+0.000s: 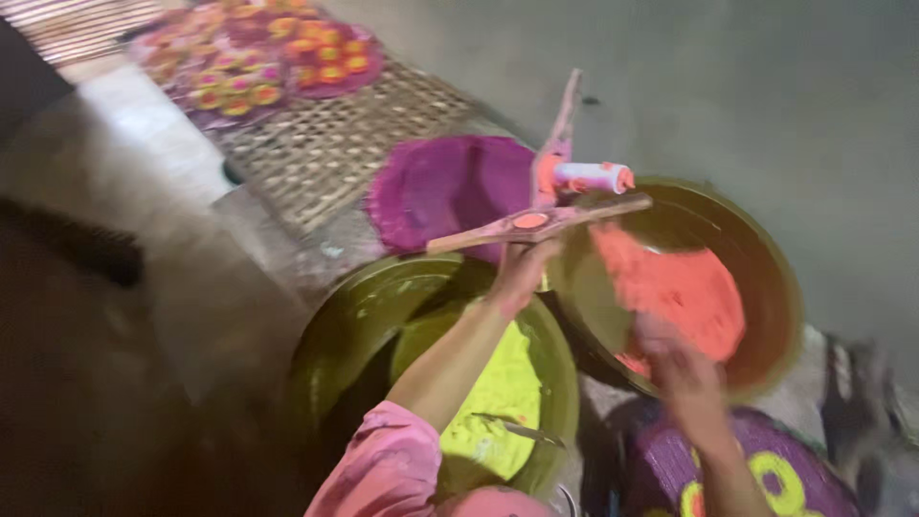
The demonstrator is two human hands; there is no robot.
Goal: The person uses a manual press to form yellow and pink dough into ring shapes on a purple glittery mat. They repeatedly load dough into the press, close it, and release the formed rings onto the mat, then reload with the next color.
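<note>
Over the orange paste basin [756,278], right hand [675,369] reaches in, blurred, grip unclear. Beside it, above the yellow-green basin [373,316], left hand [522,273] is closed around a wooden stick tool [536,222], probably a stamp.

Two bowls [383,316] sit side by side, paste [503,393] in the left one, more paste [680,287] in the right bowl [766,258]. A stick [536,222] lies across between them, a roller [593,176] just behind it. Farther back left, a mat [325,144] carries discs [258,57].
</note>
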